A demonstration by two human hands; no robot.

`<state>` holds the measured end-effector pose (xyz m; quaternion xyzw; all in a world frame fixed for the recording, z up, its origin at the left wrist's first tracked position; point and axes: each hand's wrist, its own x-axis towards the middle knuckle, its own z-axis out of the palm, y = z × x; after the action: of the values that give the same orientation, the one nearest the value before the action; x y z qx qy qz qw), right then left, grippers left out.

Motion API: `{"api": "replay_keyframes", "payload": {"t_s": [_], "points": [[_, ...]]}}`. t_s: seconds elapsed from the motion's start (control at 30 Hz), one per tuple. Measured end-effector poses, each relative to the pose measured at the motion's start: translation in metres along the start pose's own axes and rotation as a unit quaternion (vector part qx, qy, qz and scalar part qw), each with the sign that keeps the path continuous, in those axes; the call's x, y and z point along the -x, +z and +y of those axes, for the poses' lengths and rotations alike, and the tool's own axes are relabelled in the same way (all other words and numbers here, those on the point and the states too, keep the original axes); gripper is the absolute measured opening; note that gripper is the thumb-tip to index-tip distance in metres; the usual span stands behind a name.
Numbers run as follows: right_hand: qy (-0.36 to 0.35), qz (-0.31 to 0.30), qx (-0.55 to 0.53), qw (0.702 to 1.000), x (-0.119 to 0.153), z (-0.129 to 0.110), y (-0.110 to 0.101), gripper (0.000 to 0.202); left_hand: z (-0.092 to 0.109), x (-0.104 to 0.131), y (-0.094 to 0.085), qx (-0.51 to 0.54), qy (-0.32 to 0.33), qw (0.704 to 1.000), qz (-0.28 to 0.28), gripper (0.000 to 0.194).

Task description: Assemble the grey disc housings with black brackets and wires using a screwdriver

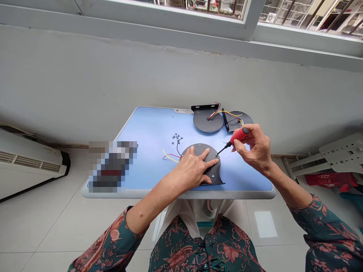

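Note:
A dark grey round metal plate [210, 170] with a bent straight edge lies on the blue table, that edge towards me. My left hand [195, 166] rests on it with fingers spread, pressing flat. Red, yellow and black wires [171, 156] stick out from the plate's left side. In my right hand [253, 147] is a red-handled screwdriver [239, 136], gripped by its handle. Its tip meets a screw [217, 154] at the plate's right rim. Another screw [213, 176] sits near the lower right of the plate.
Several loose screws [177, 138] are scattered behind the plate. Two similar plates with wires, one at the back [207, 121] and one to its right [241, 120], lie along the far edge. A blurred-out dark object [113, 166] is at the left of the blue table [153, 128].

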<state>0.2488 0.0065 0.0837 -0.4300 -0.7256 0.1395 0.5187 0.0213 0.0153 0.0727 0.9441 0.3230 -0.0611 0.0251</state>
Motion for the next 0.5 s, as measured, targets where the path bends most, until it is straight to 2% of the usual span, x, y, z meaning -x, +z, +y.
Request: {"api": "replay_keyframes", "payload": {"t_s": [0.5], "points": [[0.022, 0.010, 0.007, 1.000, 0.0014, 0.0013, -0.0008, 0.027, 0.0005, 0.0001, -0.0021, 0.008, -0.003, 1.000, 0.000, 0.074]]}}
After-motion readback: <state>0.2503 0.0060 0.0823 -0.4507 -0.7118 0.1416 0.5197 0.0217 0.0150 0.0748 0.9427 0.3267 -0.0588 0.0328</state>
